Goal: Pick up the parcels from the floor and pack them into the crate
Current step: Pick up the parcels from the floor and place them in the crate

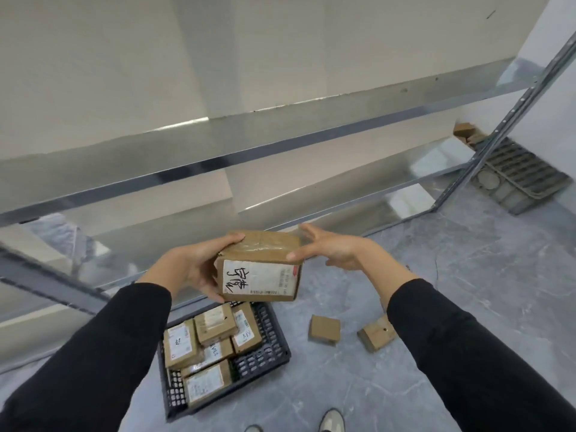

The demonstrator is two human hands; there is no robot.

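Head view: our left grip clasps labelled parcel above crate; right grip released, straight fingers steadying corner. We judge: squaring it for crate's free side.

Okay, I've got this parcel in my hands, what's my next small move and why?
Probably lower the parcel into the crate. The left hand grips it, the right hand touches its end, above the crate, whose right side shows bare mesh.
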